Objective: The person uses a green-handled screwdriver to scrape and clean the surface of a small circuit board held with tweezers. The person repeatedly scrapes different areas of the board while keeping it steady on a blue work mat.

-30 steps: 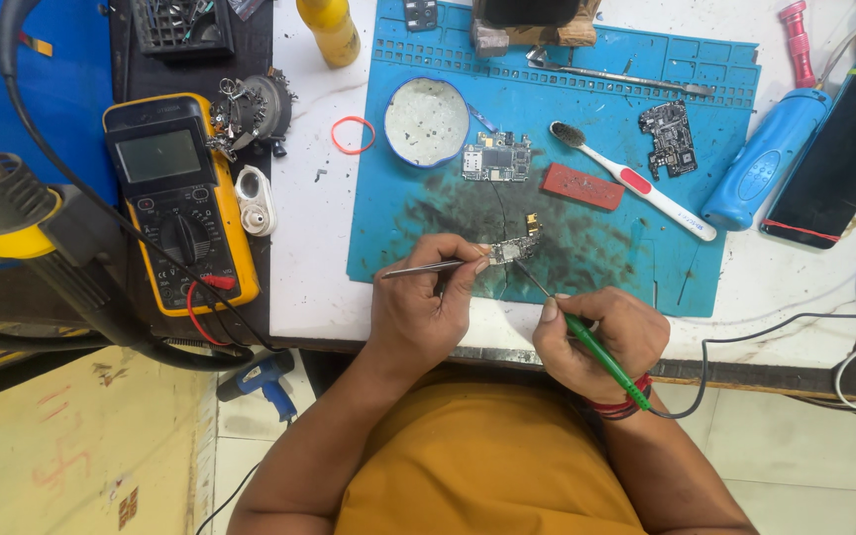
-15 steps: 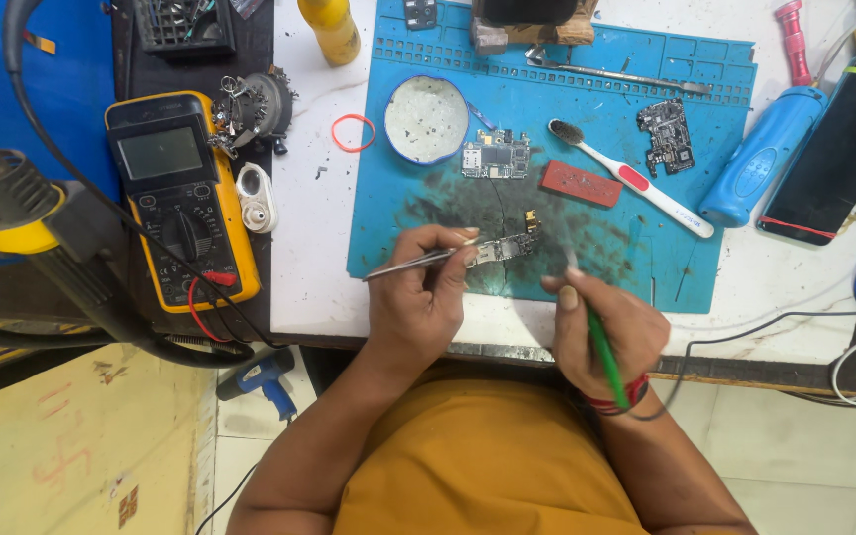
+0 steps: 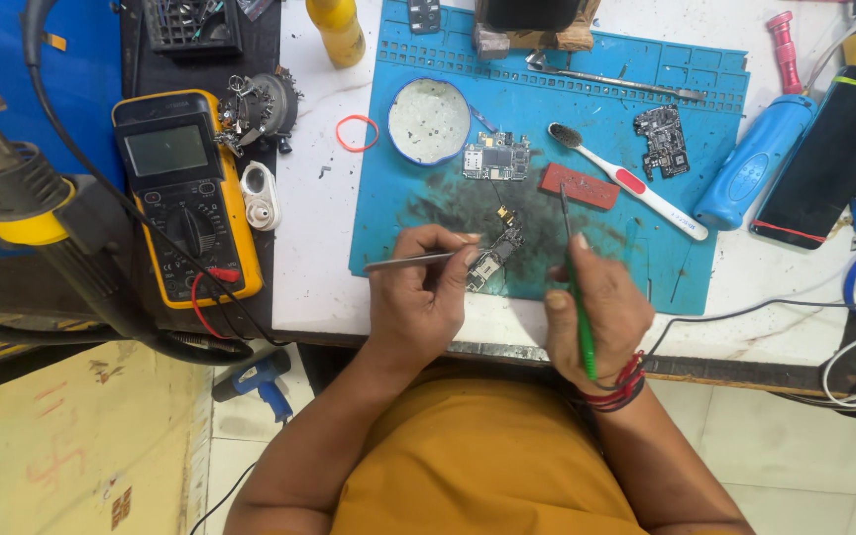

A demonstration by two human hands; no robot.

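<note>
Blue mat (image 3: 686, 267); small board (image 3: 492, 260) half-hidden

The left hand (image 3: 426, 297) pinches tweezers (image 3: 418, 262) and a small circuit board (image 3: 492, 260) at its fingertips; the right hand (image 3: 596, 312) grips a green tool (image 3: 577, 297), tip beyond its fingers.

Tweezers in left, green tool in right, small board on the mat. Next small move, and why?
Probably lower the green tool tip toward the small board. The left hand pins the board on the blue mat with the tweezers, so it looks steadied. The right hand holds the tool upright, its tip up by the red block, clear of the board.
</note>
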